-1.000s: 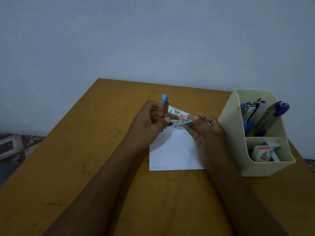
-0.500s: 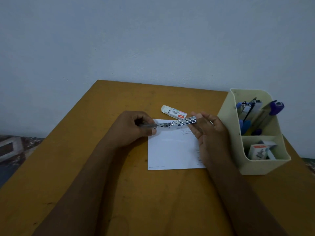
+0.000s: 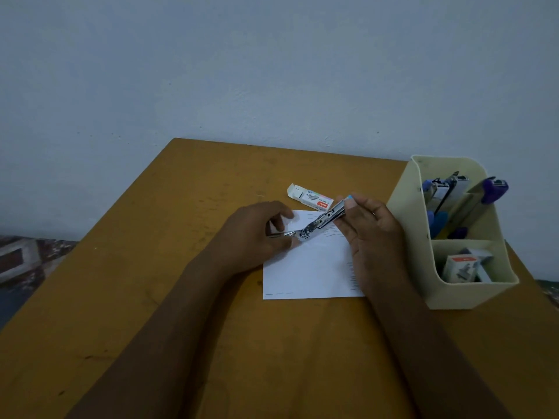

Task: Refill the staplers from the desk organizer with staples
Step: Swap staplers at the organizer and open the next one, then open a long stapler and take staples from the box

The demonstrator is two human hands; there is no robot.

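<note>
An opened metal stapler with a light-blue tip stretches between both hands above a white sheet of paper. My left hand grips its lower left end, fingers curled round it. My right hand pinches its raised right end by the blue tip. A small staple box with an open flap lies on the table just behind the stapler. The cream desk organizer at the right holds several staplers, one with a purple head, and staple boxes in its front compartment.
The brown wooden table runs to a pale wall at the back. Its left edge drops to a patterned floor. The organizer stands close to the table's right edge.
The stapler has been unfolded from nearly upright in my left hand to a long open line between both hands. Its right end is now tilted up higher.
</note>
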